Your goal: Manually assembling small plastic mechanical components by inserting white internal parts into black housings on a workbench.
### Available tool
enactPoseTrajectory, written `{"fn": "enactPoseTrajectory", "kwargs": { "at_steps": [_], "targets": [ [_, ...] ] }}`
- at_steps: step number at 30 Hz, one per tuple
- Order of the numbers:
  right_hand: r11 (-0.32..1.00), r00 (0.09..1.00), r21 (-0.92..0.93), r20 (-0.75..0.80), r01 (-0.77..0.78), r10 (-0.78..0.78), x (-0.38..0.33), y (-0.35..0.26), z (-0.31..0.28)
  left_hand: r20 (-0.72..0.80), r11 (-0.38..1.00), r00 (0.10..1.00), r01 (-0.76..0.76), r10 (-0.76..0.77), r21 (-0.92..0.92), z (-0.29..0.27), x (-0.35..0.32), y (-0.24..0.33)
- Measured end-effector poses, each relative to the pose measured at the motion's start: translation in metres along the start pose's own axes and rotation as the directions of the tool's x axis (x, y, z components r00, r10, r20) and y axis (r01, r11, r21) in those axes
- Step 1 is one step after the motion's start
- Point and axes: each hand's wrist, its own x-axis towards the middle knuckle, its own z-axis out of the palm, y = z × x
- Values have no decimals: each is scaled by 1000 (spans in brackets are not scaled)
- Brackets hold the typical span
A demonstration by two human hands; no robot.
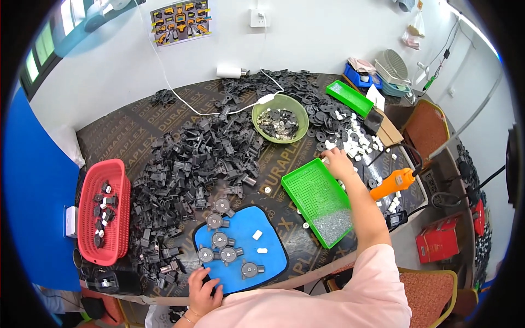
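Observation:
My right hand (pixel 337 162) reaches far out to a scatter of small white plastic pieces (pixel 358 139) beyond the green tray; its fingers are curled at the pile, and whether they hold a piece is hidden. At the table's near edge my left hand (pixel 203 290) rests on the corner of a blue mat (pixel 262 268), fingers bent, holding nothing I can see. On the mat lie several round grey-and-black assemblies (pixel 221 239) and two white pieces (pixel 257 235).
A large heap of black plastic parts (pixel 186 158) covers the table's middle and left. A red basket (pixel 104 210) holds finished parts. A green bowl (pixel 280 117), green tray of screws (pixel 320 199), orange electric screwdriver (pixel 392 183) and orange chairs (pixel 432 128) surround me.

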Motion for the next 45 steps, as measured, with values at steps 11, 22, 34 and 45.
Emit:
{"fn": "enactPoseTrajectory", "kwargs": {
  "at_steps": [11, 22, 34, 45],
  "targets": [
    [998, 983, -55, -182, 16, -26, -2, 3, 13, -39, 999, 998, 39, -40, -30, -2, -3, 5],
    [803, 811, 568, -377, -179, 447, 3, 11, -15, -81, 999, 997, 10, -13, -43, 1, 1, 6],
    [666, 748, 476, 23, 575, -663, -122, -241, -49, -151, 999, 988, -41, 39, -10, -2, -4, 8],
    [680, 892, 618, -83, 395, -444, -117, -221, -24, -210, 997, 976, -72, 64, -30, 1, -5, 4]
  ]
}}
